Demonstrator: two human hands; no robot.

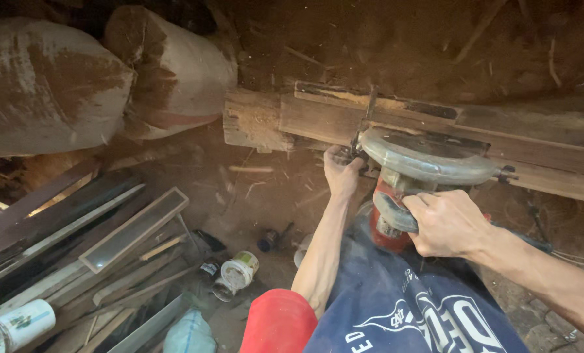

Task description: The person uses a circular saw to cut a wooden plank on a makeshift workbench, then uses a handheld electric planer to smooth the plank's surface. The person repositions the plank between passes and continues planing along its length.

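Note:
A circular saw [415,171] with a grey round guard and a red body rests against a long dusty wooden plank [449,134] that runs from centre to the right edge. My right hand [446,222] grips the saw's handle from behind. My left hand [341,171] reaches forward and holds the front of the saw by the plank's near edge. A thick wooden block [253,121] sits under the plank's left end.
Two large stuffed sacks [76,78] lie at the upper left. Planks, metal strips and a framed panel [132,229] are heaped at the lower left, with a white can [238,271], a white roll [17,325] and a small bottle [269,240]. Sawdust covers the ground.

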